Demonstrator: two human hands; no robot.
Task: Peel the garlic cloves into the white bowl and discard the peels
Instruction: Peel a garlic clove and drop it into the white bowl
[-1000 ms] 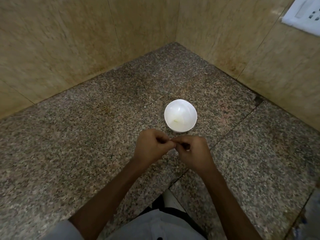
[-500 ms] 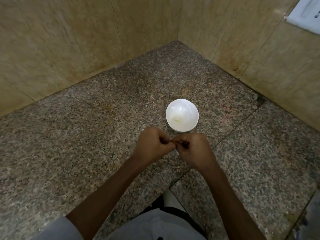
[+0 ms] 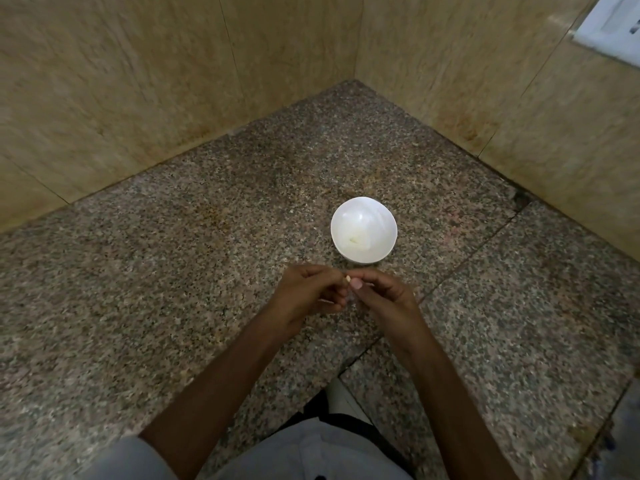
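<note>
A small white bowl (image 3: 363, 229) stands on the speckled granite counter, with a pale bit of garlic lying in its bottom. Just in front of it my left hand (image 3: 309, 293) and my right hand (image 3: 380, 295) meet fingertip to fingertip above the counter. Between them they pinch a tiny garlic clove (image 3: 347, 279), of which only a pale tan tip shows. Both hands have their fingers curled. A thin pale strip, maybe peel, shows under my left fingers.
The counter (image 3: 173, 271) sits in a corner between two beige tiled walls (image 3: 138, 81). A seam runs diagonally across the stone at the right. A white switch plate (image 3: 609, 26) hangs on the right wall. The counter's front edge is near my body.
My hands have turned slightly, so the clove's tip and my right thumbnail now show between the fingertips. The bowl has not moved.
</note>
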